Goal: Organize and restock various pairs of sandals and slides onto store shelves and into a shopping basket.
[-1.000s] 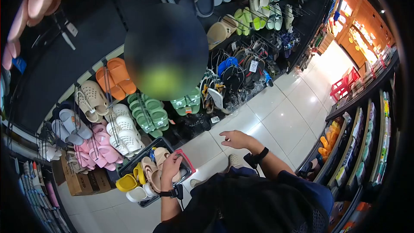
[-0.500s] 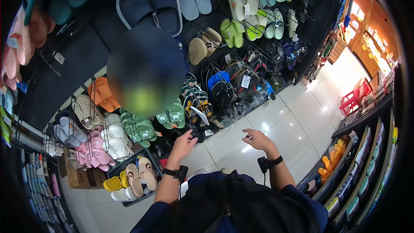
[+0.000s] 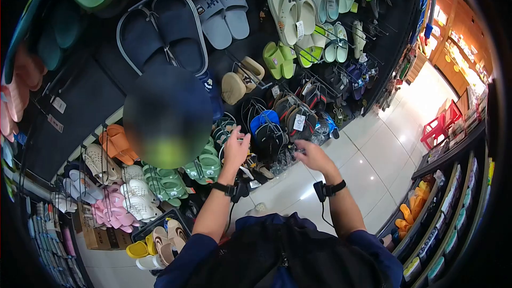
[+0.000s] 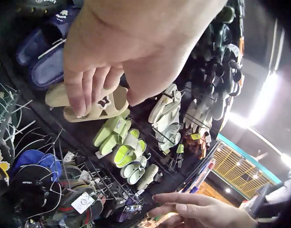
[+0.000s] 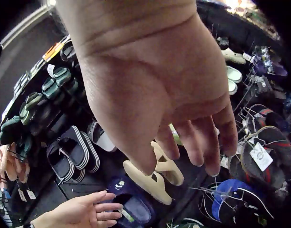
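My left hand (image 3: pixel 236 149) reaches forward with relaxed, slightly bent fingers and holds nothing. In the left wrist view its fingers overlap a pair of beige slides (image 4: pixel 95 109) hanging on the rack. Those beige slides (image 3: pixel 242 80) are ahead of both hands in the head view. To the right, my right hand (image 3: pixel 316 158) is held out in front of the hanging flip-flops (image 3: pixel 298 120), fingers loose and nothing in them. One flip-flop pair with a blue part (image 3: pixel 265 121) hangs between the hands. Dark blue slides (image 5: pixel 136 206) show beyond the left hand in the right wrist view.
A dark basket (image 3: pixel 180 217) with beige, yellow and white footwear stands on the floor at lower left. Green (image 3: pixel 165 184), white (image 3: pixel 140 197) and pink clogs (image 3: pixel 113 208) hang above it. Shelves (image 3: pixel 434 234) line the right side. A blurred round patch covers part of the rack.
My left hand has left the beige sandals in the basket and moved up and right toward the rack, empty. The right hand has shifted slightly forward, and the head view has turned upward.
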A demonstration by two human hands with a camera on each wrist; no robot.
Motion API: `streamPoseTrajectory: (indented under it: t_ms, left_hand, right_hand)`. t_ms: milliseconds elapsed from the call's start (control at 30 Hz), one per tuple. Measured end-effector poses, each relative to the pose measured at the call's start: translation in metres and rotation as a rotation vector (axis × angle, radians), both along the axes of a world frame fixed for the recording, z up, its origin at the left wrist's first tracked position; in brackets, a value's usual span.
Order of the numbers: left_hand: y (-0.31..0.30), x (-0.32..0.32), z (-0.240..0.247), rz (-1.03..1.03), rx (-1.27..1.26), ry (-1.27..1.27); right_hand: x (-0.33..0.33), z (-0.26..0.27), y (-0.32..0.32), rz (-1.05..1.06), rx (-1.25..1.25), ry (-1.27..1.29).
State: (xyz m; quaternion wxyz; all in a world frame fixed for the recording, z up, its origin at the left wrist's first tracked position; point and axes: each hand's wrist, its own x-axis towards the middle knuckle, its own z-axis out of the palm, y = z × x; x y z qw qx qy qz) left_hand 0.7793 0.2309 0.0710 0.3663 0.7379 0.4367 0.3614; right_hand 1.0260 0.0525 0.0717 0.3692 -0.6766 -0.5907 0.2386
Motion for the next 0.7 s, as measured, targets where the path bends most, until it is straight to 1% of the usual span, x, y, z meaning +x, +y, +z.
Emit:
streamPoseTrajectory:
  t_ms: [67, 133, 167, 200, 267, 300, 333, 400, 433, 533, 567, 600, 667, 700]
  left_hand:
    - [0.020, 0.022, 0.003, 0.054, 0.054, 0.005]
    - [0.039, 0.040, 0.004, 0.196, 0.057, -0.049]
    - [0.055, 0.048, -0.004, 0.226, 0.060, -0.069]
    - [0.064, 0.056, -0.004, 0.242, 0.064, -0.068]
    - [0.080, 0.076, 0.001, 0.343, 0.095, -0.107]
    - [0.086, 0.084, 0.009, 0.368, 0.078, -0.093]
    - [0.094, 0.093, 0.012, 0.391, 0.080, -0.095]
    - [0.110, 0.106, 0.018, 0.499, 0.264, -0.031]
    - [0.116, 0.115, 0.021, 0.555, 0.221, -0.039]
    - [0.132, 0.132, 0.026, 0.617, 0.239, -0.065]
    - [0.139, 0.133, 0.027, 0.608, 0.219, -0.072]
    - [0.141, 0.135, 0.030, 0.626, 0.224, -0.074]
    - [0.146, 0.135, 0.037, 0.594, 0.243, -0.057]
    - [0.146, 0.135, 0.042, 0.625, 0.193, -0.048]
  right_hand:
    - [0.010, 0.021, 0.026, -0.003, -0.030, -0.005]
    - [0.020, 0.026, 0.052, -0.074, 0.037, 0.032]
    - [0.028, 0.020, 0.069, -0.069, 0.146, -0.004]
    - [0.036, 0.017, 0.087, -0.053, 0.150, -0.002]
    - [0.054, 0.015, 0.127, -0.053, 0.193, 0.042]
    - [0.064, 0.011, 0.147, -0.041, 0.271, -0.025]
    - [0.072, 0.016, 0.165, -0.053, 0.297, -0.046]
    - [0.081, 0.027, 0.197, -0.072, 0.263, 0.084]
    - [0.083, 0.030, 0.211, -0.067, 0.302, 0.073]
    - [0.084, 0.041, 0.251, -0.038, 0.272, 0.070]
    - [0.083, 0.041, 0.266, -0.010, 0.331, 0.018]
    - [0.080, 0.047, 0.275, 0.009, 0.336, 0.019]
    - [0.071, 0.060, 0.291, 0.026, 0.307, 0.045]
    - [0.066, 0.060, 0.300, -0.012, 0.354, 0.025]
